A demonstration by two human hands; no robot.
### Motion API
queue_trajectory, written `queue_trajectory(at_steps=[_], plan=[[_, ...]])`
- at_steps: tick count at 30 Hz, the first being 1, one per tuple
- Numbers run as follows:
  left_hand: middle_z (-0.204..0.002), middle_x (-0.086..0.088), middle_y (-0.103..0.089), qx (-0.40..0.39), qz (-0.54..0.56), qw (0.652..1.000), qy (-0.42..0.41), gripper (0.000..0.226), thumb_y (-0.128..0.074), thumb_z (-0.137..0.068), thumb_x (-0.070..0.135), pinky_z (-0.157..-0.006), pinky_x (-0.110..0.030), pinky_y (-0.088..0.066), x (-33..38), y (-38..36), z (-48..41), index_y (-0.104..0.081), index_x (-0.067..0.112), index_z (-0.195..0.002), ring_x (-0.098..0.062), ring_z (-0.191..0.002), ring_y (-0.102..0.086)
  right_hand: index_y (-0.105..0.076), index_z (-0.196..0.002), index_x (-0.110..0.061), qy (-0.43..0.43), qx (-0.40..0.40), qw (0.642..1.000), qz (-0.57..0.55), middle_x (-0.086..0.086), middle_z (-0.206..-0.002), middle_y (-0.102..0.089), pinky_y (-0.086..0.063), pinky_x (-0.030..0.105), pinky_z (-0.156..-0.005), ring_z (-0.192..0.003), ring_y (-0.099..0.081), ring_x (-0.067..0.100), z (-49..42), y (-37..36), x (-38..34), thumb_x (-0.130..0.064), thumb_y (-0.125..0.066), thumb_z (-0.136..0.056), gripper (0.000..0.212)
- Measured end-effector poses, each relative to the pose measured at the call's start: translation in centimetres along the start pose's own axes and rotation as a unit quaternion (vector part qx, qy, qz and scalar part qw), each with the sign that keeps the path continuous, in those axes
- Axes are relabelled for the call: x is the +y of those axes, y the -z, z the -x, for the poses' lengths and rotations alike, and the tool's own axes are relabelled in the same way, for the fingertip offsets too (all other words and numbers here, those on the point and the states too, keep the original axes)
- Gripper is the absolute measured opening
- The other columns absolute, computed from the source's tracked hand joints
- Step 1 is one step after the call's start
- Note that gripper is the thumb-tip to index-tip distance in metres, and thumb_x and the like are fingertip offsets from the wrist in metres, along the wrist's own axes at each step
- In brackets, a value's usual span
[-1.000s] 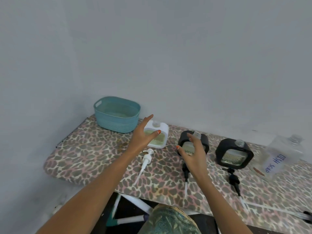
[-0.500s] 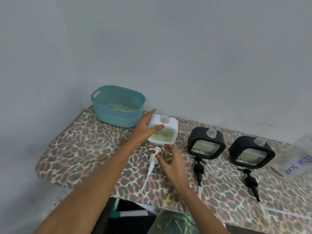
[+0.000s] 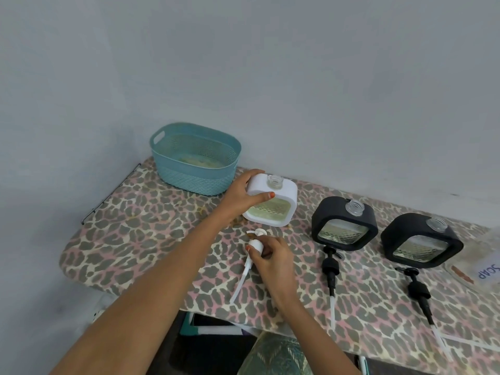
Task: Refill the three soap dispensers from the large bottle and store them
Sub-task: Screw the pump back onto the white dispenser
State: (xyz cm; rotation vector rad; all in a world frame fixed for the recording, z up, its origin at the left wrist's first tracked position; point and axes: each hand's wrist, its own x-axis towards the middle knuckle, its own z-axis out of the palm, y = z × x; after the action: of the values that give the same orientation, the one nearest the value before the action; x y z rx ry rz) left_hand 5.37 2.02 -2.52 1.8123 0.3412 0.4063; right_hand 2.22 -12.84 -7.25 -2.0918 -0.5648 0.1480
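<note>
My left hand (image 3: 240,197) grips the left side of the white soap dispenser (image 3: 273,204), which stands uncapped with its clear neck open. My right hand (image 3: 272,255) pinches the collar of the white pump (image 3: 254,246), whose tube trails down-left on the board. Two black dispensers (image 3: 343,223) (image 3: 422,242) stand uncapped to the right. A black pump (image 3: 330,269) lies in front of the nearer one and another black pump (image 3: 418,290) in front of the farther one. The large clear bottle (image 3: 487,263) with a "SOAP" label lies at the right edge, mostly cut off.
A teal basket (image 3: 194,161) stands at the back left against the grey wall. Everything rests on a leopard-print padded board (image 3: 140,239), whose front edge runs close to my body. Dark objects lie on the floor below the edge.
My left hand moved from hovering to gripping the white dispenser. My right hand left the middle black dispenser, swung left and took hold of the white pump. The view shifted left.
</note>
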Motion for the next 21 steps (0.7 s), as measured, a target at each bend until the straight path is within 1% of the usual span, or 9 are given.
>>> queue_trajectory(at_steps=[2, 4, 6, 8, 10, 11, 14, 18, 21], plan=[[-0.121, 0.003, -0.049, -0.004, 0.0, 1.0, 0.006, 0.055, -0.073, -0.075, 0.021, -0.07, -0.012, -0.043, 0.0, 0.1, -0.1, -0.048, 0.021, -0.124, -0.012, -0.103, -0.049, -0.067, -0.105, -0.011, -0.026, -0.001, 0.999, -0.03, 0.0, -0.095, -0.06, -0.042, 0.004, -0.065, -0.079, -0.056, 0.01, -0.2, 0.1, -0.2, -0.02, -0.069, -0.081, 0.025], [-0.12, 0.002, -0.05, -0.009, -0.001, 1.0, 0.013, 0.055, -0.074, -0.075, 0.021, -0.07, -0.013, -0.045, 0.1, 0.1, -0.1, -0.048, 0.021, -0.123, -0.013, -0.102, -0.05, -0.069, -0.102, -0.01, -0.058, -0.003, 0.996, -0.069, 0.003, -0.095, -0.068, -0.049, 0.012, -0.068, -0.077, -0.062, 0.012, -0.2, 0.3, -0.3, -0.018, -0.071, -0.079, 0.025], [-0.12, 0.001, -0.051, -0.015, 0.001, 1.0, 0.02, 0.055, -0.074, -0.074, 0.021, -0.073, -0.018, -0.047, 0.1, 0.2, -0.2, -0.049, 0.021, -0.122, -0.016, -0.104, -0.052, -0.068, -0.103, -0.008, -0.091, -0.004, 0.99, -0.105, 0.001, -0.088, -0.069, -0.053, 0.019, -0.068, -0.073, -0.064, 0.011, -0.2, 0.7, -0.4, -0.016, -0.072, -0.078, 0.027], [-0.118, 0.001, -0.052, -0.018, -0.001, 1.0, 0.025, 0.054, -0.075, -0.074, 0.021, -0.078, -0.023, -0.047, 0.2, 0.3, -0.2, -0.05, 0.021, -0.121, -0.017, -0.105, -0.053, -0.066, -0.105, -0.006, -0.122, -0.009, 0.981, -0.151, 0.002, -0.085, -0.069, -0.055, 0.022, -0.063, -0.07, -0.065, 0.012, -0.3, 1.5, -0.7, -0.013, -0.073, -0.077, 0.03], [-0.117, 0.003, -0.051, -0.022, -0.002, 0.999, 0.03, 0.054, -0.075, -0.073, 0.021, -0.08, -0.025, -0.045, 0.4, 0.5, -0.2, -0.05, 0.021, -0.121, -0.017, -0.106, -0.052, -0.064, -0.108, -0.004, -0.147, -0.016, 0.97, -0.192, 0.007, -0.089, -0.071, -0.054, 0.022, -0.054, -0.067, -0.065, 0.015, -0.5, 2.4, -1.1, -0.01, -0.072, -0.077, 0.033], [-0.117, 0.003, -0.051, -0.023, -0.002, 0.999, 0.032, 0.054, -0.075, -0.073, 0.021, -0.08, -0.024, -0.044, 0.4, 0.5, -0.2, -0.05, 0.021, -0.121, -0.016, -0.106, -0.052, -0.063, -0.109, -0.003, -0.15, -0.015, 0.967, -0.204, 0.009, -0.092, -0.071, -0.053, 0.022, -0.052, -0.067, -0.066, 0.017, -0.7, 3.0, -1.4, -0.009, -0.072, -0.077, 0.034], [-0.12, 0.0, -0.052, -0.022, -0.011, 0.999, 0.032, 0.054, -0.075, -0.073, 0.02, -0.082, -0.024, -0.042, 0.5, 0.6, -0.2, -0.05, 0.02, -0.121, -0.015, -0.106, -0.05, -0.062, -0.109, -0.005, -0.125, -0.001, 0.969, -0.215, 0.01, -0.094, -0.07, -0.053, 0.022, -0.065, -0.08, -0.068, 0.019, -1.5, 5.3, -2.9, -0.009, -0.073, -0.076, 0.035], [-0.124, -0.002, -0.053, -0.02, 0.001, 0.999, 0.036, 0.05, -0.076, -0.072, 0.019, -0.086, -0.027, -0.045, 0.5, 0.5, -0.3, -0.051, 0.025, -0.114, -0.019, -0.111, -0.052, -0.06, -0.101, -0.012, -0.061, 0.046, 0.978, -0.194, 0.001, -0.089, -0.065, -0.052, 0.019, -0.064, -0.081, -0.063, 0.014, -3.2, 8.9, -5.8, -0.013, -0.074, -0.076, 0.029], [-0.12, -0.001, -0.053, -0.019, 0.009, 0.999, 0.04, 0.049, -0.076, -0.071, 0.019, -0.083, -0.027, -0.045, 0.5, 0.5, -0.3, -0.05, 0.027, -0.113, -0.019, -0.108, -0.053, -0.06, -0.095, -0.015, -0.004, 0.095, 0.977, -0.189, -0.004, -0.087, -0.063, -0.051, 0.015, -0.065, -0.075, -0.06, 0.006, -5.2, 10.8, -7.9, -0.012, -0.075, -0.075, 0.026]])
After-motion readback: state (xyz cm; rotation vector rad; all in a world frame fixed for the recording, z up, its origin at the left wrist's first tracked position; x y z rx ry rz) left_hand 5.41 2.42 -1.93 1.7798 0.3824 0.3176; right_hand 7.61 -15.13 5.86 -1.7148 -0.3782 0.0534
